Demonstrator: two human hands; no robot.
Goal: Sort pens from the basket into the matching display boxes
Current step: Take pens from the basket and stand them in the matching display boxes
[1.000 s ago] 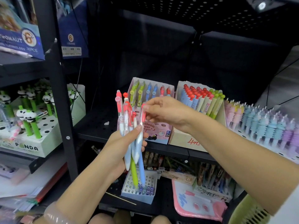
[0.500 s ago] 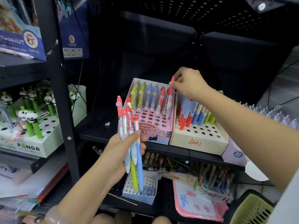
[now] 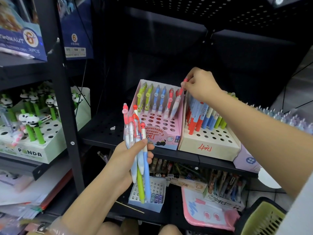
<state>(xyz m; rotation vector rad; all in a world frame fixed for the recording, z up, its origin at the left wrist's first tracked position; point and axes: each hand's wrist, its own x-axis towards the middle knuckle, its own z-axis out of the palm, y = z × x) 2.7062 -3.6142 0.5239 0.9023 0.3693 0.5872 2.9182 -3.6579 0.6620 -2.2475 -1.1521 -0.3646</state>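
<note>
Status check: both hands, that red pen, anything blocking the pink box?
Right hand pinches red-topped pen, tip at back row of pink box. Left hand grips pen bundle. Nothing in the way.

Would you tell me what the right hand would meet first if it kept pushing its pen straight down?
Probably the holed top of the pink box: the right hand pinches a red pen angled toward its back row, though depth is unclear.

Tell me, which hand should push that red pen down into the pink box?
The right hand: it already pinches the red pen over the pink box. The left hand is busy gripping the pen bundle.
</note>
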